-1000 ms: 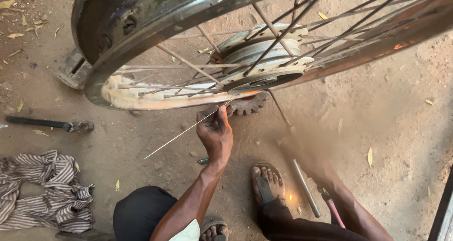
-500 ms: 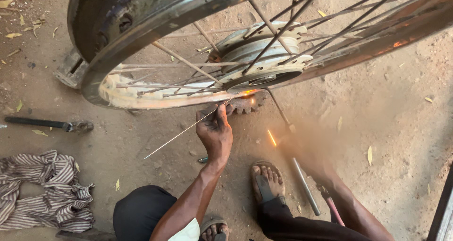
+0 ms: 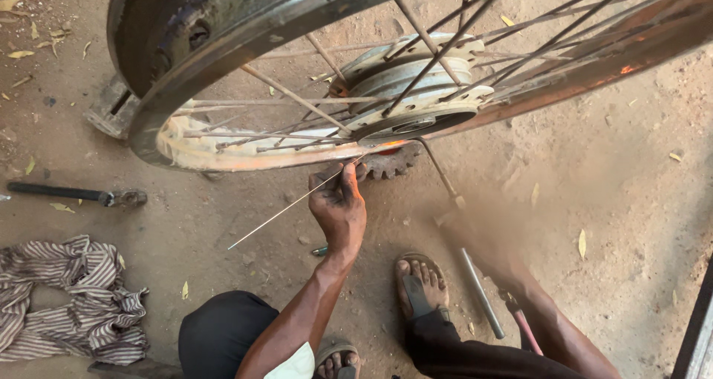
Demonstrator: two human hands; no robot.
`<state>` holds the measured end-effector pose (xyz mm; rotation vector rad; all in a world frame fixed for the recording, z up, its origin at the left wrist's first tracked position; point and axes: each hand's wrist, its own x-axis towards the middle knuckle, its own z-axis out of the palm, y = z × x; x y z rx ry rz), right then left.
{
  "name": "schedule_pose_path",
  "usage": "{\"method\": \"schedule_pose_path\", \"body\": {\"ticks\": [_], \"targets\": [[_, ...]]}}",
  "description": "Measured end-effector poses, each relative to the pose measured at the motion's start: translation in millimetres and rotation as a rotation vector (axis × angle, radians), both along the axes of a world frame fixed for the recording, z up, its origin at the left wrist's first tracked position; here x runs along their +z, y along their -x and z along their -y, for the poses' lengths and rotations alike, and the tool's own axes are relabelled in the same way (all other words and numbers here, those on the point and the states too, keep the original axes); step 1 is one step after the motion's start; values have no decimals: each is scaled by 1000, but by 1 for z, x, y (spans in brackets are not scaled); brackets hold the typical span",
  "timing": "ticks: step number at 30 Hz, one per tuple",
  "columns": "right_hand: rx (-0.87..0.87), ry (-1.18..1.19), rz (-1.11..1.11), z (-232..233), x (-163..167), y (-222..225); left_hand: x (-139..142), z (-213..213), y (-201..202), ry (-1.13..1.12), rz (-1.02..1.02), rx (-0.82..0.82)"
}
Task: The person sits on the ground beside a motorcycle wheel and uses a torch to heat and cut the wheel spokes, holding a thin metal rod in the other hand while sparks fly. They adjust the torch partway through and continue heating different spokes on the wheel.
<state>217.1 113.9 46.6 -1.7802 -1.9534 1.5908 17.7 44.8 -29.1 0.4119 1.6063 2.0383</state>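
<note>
A thin, straight silver metal spoke [image 3: 286,210] slants from the dirt floor [image 3: 609,171] up toward the rusty spoked wheel rim [image 3: 245,150], pinched at its upper end by the left hand [image 3: 338,208], fingers closed on it. The right hand [image 3: 486,238] is motion-blurred beside a grey metal rod [image 3: 481,293]; its grip cannot be told. A striped cloth [image 3: 63,297] lies well apart.
</note>
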Motion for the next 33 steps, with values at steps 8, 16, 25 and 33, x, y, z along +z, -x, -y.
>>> {"method": "schedule_pose_path", "body": {"ticks": [8, 16, 25, 33], "targets": [[-18, 20, -92, 5, -7, -8, -1, 3, 0, -5, -7, -10], [10, 17, -63, 5, -8, -8, -2, 0, 0, -21, -9, -1], [15, 6, -61, 4, -10, -8, -5, 1, 1, 9, -25, -4], [15, -8, -79, 4, -13, -11, -3, 0, 1, 15, -12, -4]]}}
